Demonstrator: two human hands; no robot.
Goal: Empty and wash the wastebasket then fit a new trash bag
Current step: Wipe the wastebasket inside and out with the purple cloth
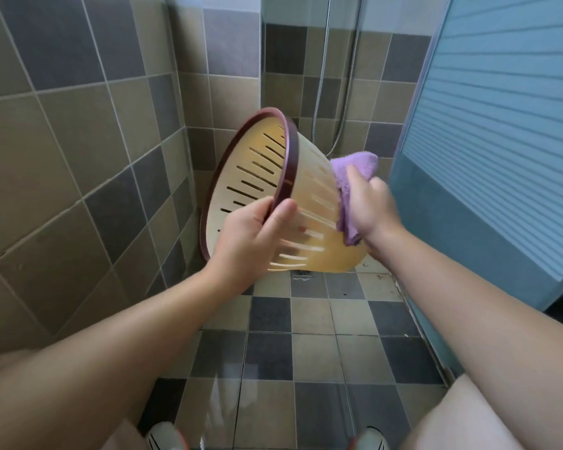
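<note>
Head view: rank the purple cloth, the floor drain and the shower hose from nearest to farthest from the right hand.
1. Purple cloth: in the grip of the right hand, pressed against the wastebasket.
2. Floor drain: on the tiled floor, below the hand and just under the wastebasket.
3. Shower hose: hanging against the back wall, above and behind the hand.

Floor: grey and beige checked tiled floor (309, 319), glossy, seen wet towards the near edge.
Drain: small metal floor drain (302, 273) set at the far edge.
Shoes: two pale shoes (163, 433) stood at the near edge.
</note>
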